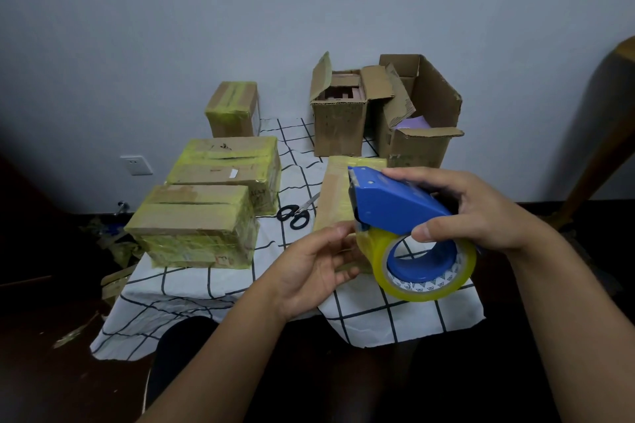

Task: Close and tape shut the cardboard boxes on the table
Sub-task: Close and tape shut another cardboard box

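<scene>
My right hand [477, 206] grips a blue tape dispenser [391, 203] with a roll of yellowish clear tape [429, 264], held above the table's front. My left hand [316, 264] pinches the loose tape end at the dispenser's mouth. Behind the dispenser lies a closed, partly taped box [338, 192]. Three taped boxes sit on the left: a near one [196, 223], a middle one [226, 165] and a small far one [233, 106]. Two open boxes stand at the back: a tall one [340, 120] and a wider one [422, 127] with flaps up.
Black-handled scissors [295, 213] lie between the taped boxes and the box in front of me. A white cloth with a black grid [192, 288] covers the table. Tape scraps litter the dark floor on the left. A wooden piece [608, 134] leans at the right.
</scene>
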{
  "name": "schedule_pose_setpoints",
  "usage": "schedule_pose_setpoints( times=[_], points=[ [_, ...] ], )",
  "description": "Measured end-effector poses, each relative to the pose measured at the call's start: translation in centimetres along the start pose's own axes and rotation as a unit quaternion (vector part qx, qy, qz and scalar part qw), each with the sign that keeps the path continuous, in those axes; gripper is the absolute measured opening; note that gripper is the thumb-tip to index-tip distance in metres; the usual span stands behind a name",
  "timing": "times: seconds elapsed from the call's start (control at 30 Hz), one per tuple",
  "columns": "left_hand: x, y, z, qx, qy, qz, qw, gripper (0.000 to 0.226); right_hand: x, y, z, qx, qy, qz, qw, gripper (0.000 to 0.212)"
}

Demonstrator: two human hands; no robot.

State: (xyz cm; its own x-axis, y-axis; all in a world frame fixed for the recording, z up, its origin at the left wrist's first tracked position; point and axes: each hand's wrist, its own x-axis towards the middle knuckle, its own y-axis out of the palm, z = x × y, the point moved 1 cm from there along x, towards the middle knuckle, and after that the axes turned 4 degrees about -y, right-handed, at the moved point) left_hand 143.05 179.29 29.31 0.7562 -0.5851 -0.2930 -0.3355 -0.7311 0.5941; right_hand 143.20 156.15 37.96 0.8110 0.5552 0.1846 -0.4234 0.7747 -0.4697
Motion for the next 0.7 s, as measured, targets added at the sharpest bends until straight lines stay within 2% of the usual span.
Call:
schedule_pose_setpoints(
  times=[0.07,0.23,0.4,0.47,0.57,0.7],
  points=[
    [0.1,-0.2,0.1,0.026,0.001,-0.01,1.0,0.054,0.0,0.0,-0.2,0.003,0.003,-0.003,1.0,0.07],
    [0.2,-0.1,0.1,0.042,-0.003,0.008,0.999,0.04,0.3,0.1,-0.6,0.008,0.011,-0.006,1.0,0.07],
    [0.8,-0.1,0.2,0.077,0.01,0.002,0.997,0.058,0.4,0.4,-0.9,0.023,0.011,-0.007,1.0,0.071],
    [1.0,-0.2,0.1,0.092,0.032,-0.018,0.995,0.044,0.4,0.4,-1.0,0.021,0.013,-0.008,1.0,0.071],
    [1.1,-0.2,0.0,0.145,0.077,-0.057,0.985,0.008,0.4,0.4,-1.3,0.021,0.017,-0.014,1.0,0.07],
    [1.0,0.1,0.2,0.205,0.1,-0.076,0.971,0.014,0.4,0.4,-1.5,0.031,0.023,-0.028,0.999,0.068]
  ],
)
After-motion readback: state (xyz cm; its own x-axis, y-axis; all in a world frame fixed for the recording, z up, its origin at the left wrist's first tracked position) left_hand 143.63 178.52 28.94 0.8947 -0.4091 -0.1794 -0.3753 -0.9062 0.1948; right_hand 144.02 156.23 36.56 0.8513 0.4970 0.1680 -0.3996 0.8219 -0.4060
